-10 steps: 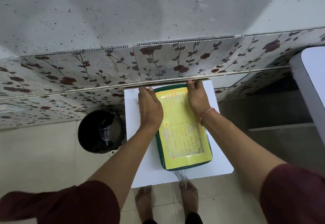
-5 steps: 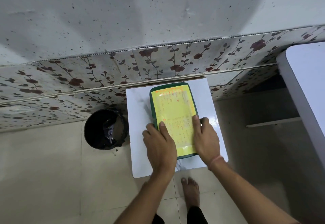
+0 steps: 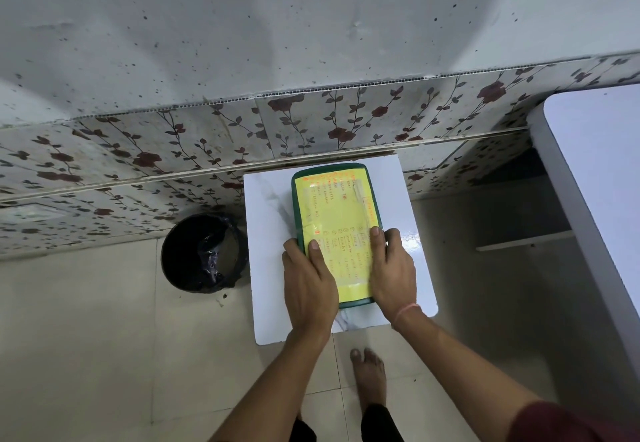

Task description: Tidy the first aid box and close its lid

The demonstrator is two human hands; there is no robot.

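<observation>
Hands pressing flat on a shut first aid box.

Green first aid box [image 3: 298, 206] lies lid-down-closed on a small white table [image 3: 266, 268] against the flowered wall, its top covered by a yellow sheet of handwritten orange and dark notes. Left hand [image 3: 308, 285] and right hand [image 3: 391, 268] rest open, fingers spread, over the near corners. A black bin [image 3: 202, 252] stands beside the table.
</observation>
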